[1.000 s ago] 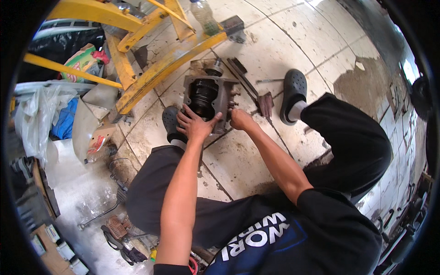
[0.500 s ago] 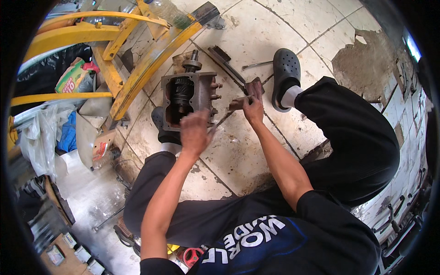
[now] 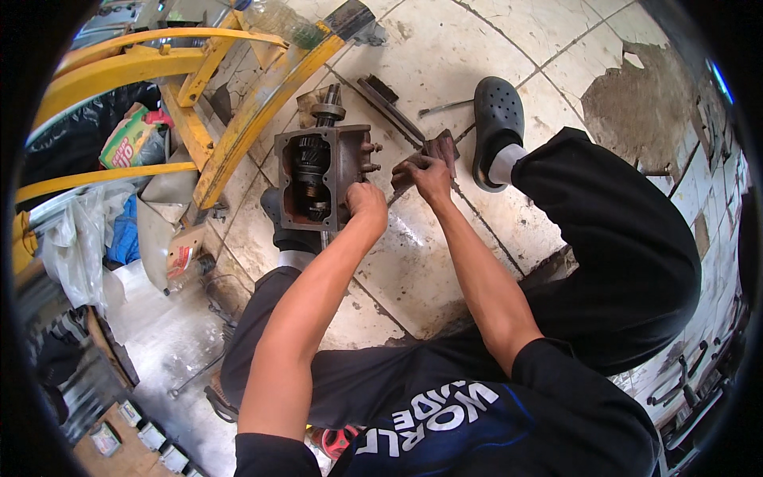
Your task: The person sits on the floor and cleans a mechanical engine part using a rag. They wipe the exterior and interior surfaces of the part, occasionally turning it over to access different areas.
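Note:
A gearbox housing (image 3: 342, 171) stands on the tiled floor between my feet, its open side showing dark gears on a shaft (image 3: 312, 163). The shaft's end (image 3: 327, 107) sticks out at the far side. Against the housing's near right wall, below its protruding studs (image 3: 372, 157), my left hand (image 3: 367, 205) is closed with curled fingers; what they grip is hidden. Just to the right, my right hand (image 3: 427, 176) pinches a dark brown, flat, folded piece (image 3: 442, 148), its material unclear.
Beyond my right hand lie a long-handled brush (image 3: 391, 103) and a thin metal rod (image 3: 445, 108). A yellow metal frame (image 3: 262, 103) rises at the left, near plastic bags (image 3: 75, 246). My right shoe (image 3: 498, 131) flanks the work; several tools (image 3: 691, 370) lie at lower right.
My left hand has moved right and nearer, from blurred motion over the housing's near edge to its right wall. The housing has tilted or shifted slightly left. My right hand's fingers have drawn left over the brown piece.

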Demonstrator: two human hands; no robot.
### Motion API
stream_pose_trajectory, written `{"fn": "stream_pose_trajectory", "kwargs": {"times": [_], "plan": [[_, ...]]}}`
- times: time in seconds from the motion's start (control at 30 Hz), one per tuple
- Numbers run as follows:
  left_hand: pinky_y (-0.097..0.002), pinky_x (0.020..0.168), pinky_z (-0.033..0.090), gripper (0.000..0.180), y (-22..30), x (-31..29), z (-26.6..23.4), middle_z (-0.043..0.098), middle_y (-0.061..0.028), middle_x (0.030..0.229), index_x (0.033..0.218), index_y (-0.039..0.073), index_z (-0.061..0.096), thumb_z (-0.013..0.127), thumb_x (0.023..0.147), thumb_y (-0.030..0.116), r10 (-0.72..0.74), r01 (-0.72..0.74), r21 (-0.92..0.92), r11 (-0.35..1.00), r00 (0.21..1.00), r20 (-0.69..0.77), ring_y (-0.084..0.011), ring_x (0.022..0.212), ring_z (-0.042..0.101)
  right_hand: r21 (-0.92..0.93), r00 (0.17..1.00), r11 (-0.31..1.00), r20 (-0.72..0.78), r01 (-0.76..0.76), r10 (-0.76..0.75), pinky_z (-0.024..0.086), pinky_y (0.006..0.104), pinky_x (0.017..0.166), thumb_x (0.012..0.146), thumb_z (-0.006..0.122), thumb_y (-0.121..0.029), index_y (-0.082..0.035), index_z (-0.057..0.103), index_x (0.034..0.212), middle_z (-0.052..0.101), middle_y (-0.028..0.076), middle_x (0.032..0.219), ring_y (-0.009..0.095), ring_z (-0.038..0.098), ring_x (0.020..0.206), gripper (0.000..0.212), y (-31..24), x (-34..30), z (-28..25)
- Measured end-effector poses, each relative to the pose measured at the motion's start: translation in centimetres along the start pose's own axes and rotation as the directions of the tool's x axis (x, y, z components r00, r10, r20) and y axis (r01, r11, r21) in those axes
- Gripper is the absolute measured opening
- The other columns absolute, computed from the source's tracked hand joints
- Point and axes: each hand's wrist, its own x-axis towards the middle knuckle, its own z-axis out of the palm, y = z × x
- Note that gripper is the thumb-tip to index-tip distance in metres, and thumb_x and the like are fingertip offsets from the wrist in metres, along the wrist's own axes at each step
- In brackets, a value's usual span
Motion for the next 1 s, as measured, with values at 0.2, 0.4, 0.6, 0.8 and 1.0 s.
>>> {"fn": "stream_pose_trajectory", "kwargs": {"times": [0.2, 0.4, 0.6, 0.8, 1.0], "plan": [[-0.0386, 0.072, 0.054, 0.019, -1.9, -5.3, -2.2, 0.073, -0.0093, 0.091, 0.091, 0.011, 0.074, 0.065, 0.084, 0.026, 0.008, -0.059, -0.353, 0.934, 0.99, -0.143, -0.0296, 0.087, 0.071, -0.226, 0.982, 0.974, 0.188, 0.036, 0.008, 0.051, 0.0381, 0.087, 0.085, 0.065, -0.023, -0.006, 0.073, 0.103, 0.071, 0.017, 0.101, 0.033, 0.068, 0.096, 0.026, 1.1, 0.1, 2.5], [-0.0473, 0.102, 0.036, 0.058, -7.8, -7.8, 3.0, 0.056, -0.0203, 0.125, 0.125, 0.007, 0.055, 0.062, 0.087, 0.05, -0.439, -0.023, -0.618, 0.786, 0.684, -0.583, -0.0336, 0.124, 0.049, -0.157, 0.951, 0.984, 0.307, 0.08, -0.029, 0.051, 0.0414, 0.089, 0.082, 0.06, -0.021, -0.007, 0.071, 0.108, 0.07, 0.019, 0.104, 0.035, 0.066, 0.1, 0.032, 1.8, -1.2, 5.5], [-0.0563, 0.111, 0.021, 0.09, -6.4, -3.9, 10.0, 0.039, -0.0248, 0.141, 0.144, 0.004, 0.034, 0.054, 0.084, 0.069, -0.889, 0.124, -0.951, 0.283, 0.406, -0.212, -0.041, 0.133, 0.035, -0.102, 0.936, 0.988, 0.344, 0.113, -0.071, 0.05, 0.0419, 0.089, 0.079, 0.053, -0.025, -0.003, 0.069, 0.11, 0.069, 0.022, 0.104, 0.04, 0.065, 0.1, 0.04, 1.3, -1.6, 7.7], [-0.0548, 0.107, 0.027, 0.083, -5.7, -4.0, 10.7, 0.042, -0.0245, 0.138, 0.144, 0.007, 0.034, 0.055, 0.086, 0.063, -0.928, 0.202, -0.95, 0.24, 0.336, -0.163, -0.0412, 0.129, 0.039, -0.687, 0.877, 0.659, 0.472, 0.305, 0.086, 0.054, 0.0448, 0.081, 0.078, 0.058, -0.021, 0.001, 0.069, 0.095, 0.069, 0.023, 0.096, 0.037, 0.068, 0.095, 0.029, -4.4, -3.5, 7.6], [-0.0578, 0.107, 0.027, 0.079, -5.9, -4.0, 9.1, 0.042, -0.0269, 0.137, 0.145, 0.008, 0.031, 0.051, 0.089, 0.061, -0.912, 0.206, -0.948, 0.241, 0.382, -0.149, -0.0451, 0.129, 0.038, -0.675, 0.716, 0.472, 0.687, 0.567, 0.123, 0.054, 0.0428, 0.077, 0.075, 0.059, -0.013, 0.001, 0.071, 0.085, 0.069, 0.023, 0.095, 0.036, 0.068, 0.094, 0.021, -2.4, 0.6, 8.2]]}}
